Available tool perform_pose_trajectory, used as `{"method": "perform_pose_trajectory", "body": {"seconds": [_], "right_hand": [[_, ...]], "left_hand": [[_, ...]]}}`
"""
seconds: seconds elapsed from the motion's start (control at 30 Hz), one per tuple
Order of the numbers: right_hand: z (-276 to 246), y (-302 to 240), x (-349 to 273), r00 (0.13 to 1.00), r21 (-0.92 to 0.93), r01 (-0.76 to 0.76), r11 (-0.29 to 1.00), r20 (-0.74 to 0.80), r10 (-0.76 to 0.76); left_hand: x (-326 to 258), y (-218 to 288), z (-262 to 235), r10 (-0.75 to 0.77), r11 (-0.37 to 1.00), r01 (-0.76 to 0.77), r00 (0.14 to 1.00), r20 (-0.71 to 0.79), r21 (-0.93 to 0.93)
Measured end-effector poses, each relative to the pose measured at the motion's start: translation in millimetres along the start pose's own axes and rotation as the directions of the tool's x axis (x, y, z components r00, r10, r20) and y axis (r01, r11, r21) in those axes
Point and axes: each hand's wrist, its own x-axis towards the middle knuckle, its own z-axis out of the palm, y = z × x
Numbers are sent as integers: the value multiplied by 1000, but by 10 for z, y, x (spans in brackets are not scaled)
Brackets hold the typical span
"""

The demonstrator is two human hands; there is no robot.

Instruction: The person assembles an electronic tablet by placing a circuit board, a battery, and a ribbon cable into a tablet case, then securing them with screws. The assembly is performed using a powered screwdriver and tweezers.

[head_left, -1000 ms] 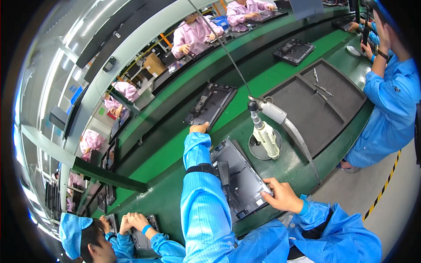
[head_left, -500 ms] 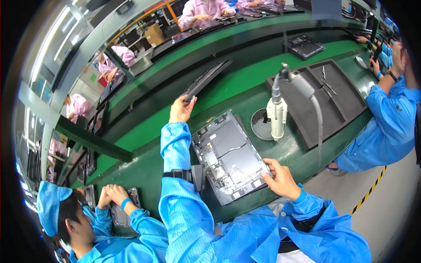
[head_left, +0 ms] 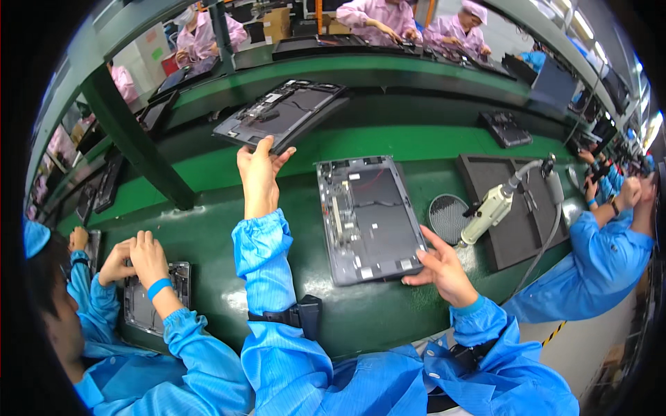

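My left hand [head_left: 259, 179] is stretched out over the green conveyor strip and closed on the near edge of an opened tablet chassis [head_left: 284, 114]. That chassis is tilted in the air, its inside with battery and cables showing. In front of me a second opened tablet chassis [head_left: 378, 225] has its inside facing up, with a long board on its left and a dark cable across the middle. My right hand [head_left: 447, 272] grips its lower right corner, thumb on top and fingers at the edge. Whether this chassis rests fully on the bench cannot be seen.
An electric screwdriver [head_left: 487, 215] hangs on the right, beside a round mesh-like dish [head_left: 447, 216] and a dark divided foam tray [head_left: 485, 173]. Another device [head_left: 506, 130] lies on the green strip [head_left: 430, 142]. Co-workers sit close on both sides; a green post [head_left: 142, 149] stands left.
The chassis in my left hand has turned from edge-on to showing its inside. My right hand still holds the other chassis, now more upright in view. The whole view has shifted.
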Motion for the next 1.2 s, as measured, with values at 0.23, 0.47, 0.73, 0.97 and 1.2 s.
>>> {"method": "perform_pose_trajectory", "body": {"seconds": [0.23,0.47,0.73,0.97,1.2], "right_hand": [[350,-334,1527,978,-107,110,988,-164,-127],[491,-375,2021,980,-152,199,968,4,-201],[245,113,1111,960,-40,268,963,100,-263],[-91,320,891,898,-191,440,877,81,-433],[-158,101,670,877,188,421,887,166,-451]], "left_hand": [[-4,112,-76,49,989,-46,998,24,-139],[-70,131,-51,34,988,-31,999,18,-154],[-190,182,103,75,995,-74,997,14,-70],[-685,143,142,66,994,-68,997,28,89],[-1899,-59,-224,51,988,-31,991,-127,153]]}}
